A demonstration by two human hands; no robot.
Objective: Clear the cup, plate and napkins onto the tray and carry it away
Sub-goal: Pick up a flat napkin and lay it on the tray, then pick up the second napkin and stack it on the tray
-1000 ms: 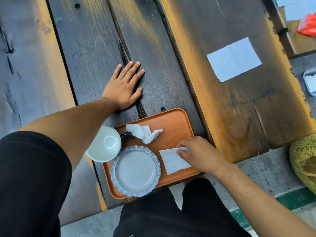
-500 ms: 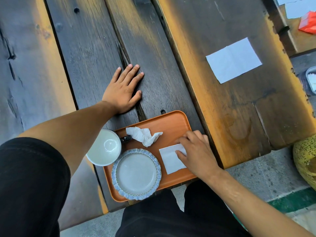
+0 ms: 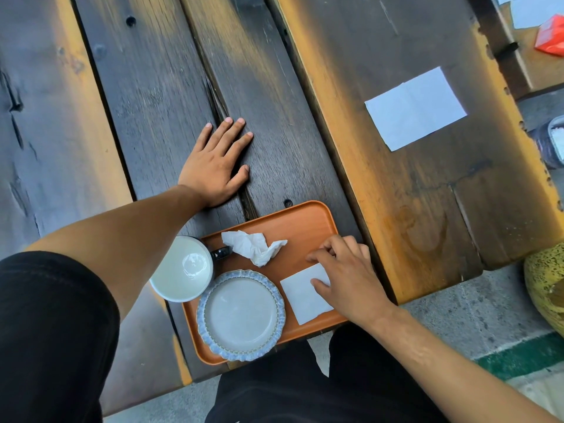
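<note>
Dark plank table [image 3: 305,87], flat napkin [image 3: 415,108] beyond tray [image 3: 305,221], red packet [image 3: 551,38]

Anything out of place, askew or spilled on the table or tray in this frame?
Nothing spilled. One flat white napkin lies out on the table, apart from the tray holding the rest. The cup overhangs the tray's left edge. The tray itself juts past the table's near edge.

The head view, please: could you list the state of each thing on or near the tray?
tray: flat on the table's near edge
cup: upright, empty, on the tray's left edge
plate: empty, on tray
crumpled napkin: on tray
folded napkin: flat on tray under the right hand
flat napkin: on the table, uncollected
left hand: open, flat on table
</note>
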